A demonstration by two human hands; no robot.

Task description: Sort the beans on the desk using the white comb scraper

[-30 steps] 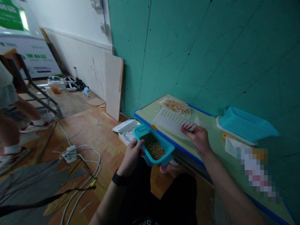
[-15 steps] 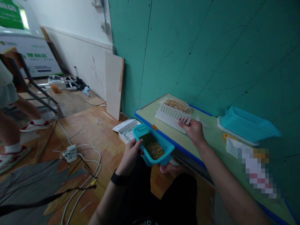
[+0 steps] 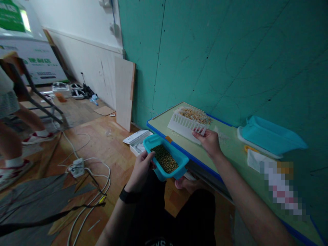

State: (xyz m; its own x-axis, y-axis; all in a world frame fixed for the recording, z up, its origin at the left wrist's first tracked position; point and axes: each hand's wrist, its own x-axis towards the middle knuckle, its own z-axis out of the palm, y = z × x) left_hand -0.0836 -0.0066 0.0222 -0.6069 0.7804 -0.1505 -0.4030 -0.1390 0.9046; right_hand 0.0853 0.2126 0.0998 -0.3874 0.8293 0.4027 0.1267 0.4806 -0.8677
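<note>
My left hand grips the near rim of a small blue tub filled with green beans, holding it just below the table's blue edge. My right hand is closed on one end of a white slotted tray that lies on the green tabletop. Behind the tray's far end sits a pile of yellow beans.
A larger blue basin on a white tray and a white cloth lie at the table's right. An open white box, a power strip with cables, and a leaning board are on the floor. Another person's legs stand left.
My right hand has pushed the white slotted tray away across the table toward the yellow bean pile. The blue tub in my left hand has barely shifted.
</note>
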